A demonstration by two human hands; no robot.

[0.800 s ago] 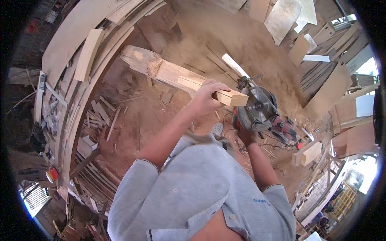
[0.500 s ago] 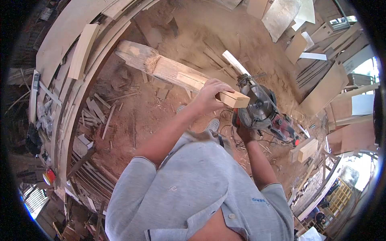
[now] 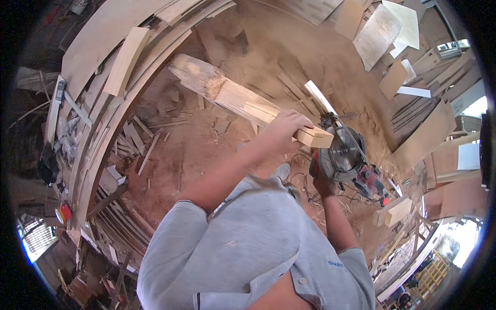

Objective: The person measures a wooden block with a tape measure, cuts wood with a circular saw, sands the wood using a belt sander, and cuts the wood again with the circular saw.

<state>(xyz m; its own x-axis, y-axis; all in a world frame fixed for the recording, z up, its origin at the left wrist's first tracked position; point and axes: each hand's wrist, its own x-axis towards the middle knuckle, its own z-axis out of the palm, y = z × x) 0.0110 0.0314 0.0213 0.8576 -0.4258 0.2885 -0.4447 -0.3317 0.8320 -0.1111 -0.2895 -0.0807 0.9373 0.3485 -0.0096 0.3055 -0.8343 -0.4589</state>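
My left hand [image 3: 287, 130] is closed over a pale length of wood [image 3: 316, 137], close to its near end. A thin dark line runs across that end. The piece lies along a thick, rough timber beam [image 3: 243, 97], which stretches away to the upper left. My right hand [image 3: 324, 184] is wrapped round the handle of a circular saw [image 3: 345, 150], its fingers partly hidden by the saw's body. The round blade faces up towards me, just right of the wood's end. Whether blade and wood touch, I cannot tell.
Curved stacked boards [image 3: 111, 139] run down the left side. Offcuts [image 3: 135, 138] litter the dusty floor beside them. A cable [image 3: 310, 196] lies near my feet. Two short wood blocks [image 3: 398, 212] rest at right, with sheets and panels [image 3: 429, 134] leaning beyond.
The whole view has shifted, so most things appear further right and slightly lower. Both hands keep their holds, and the saw stays beside the wood's end.
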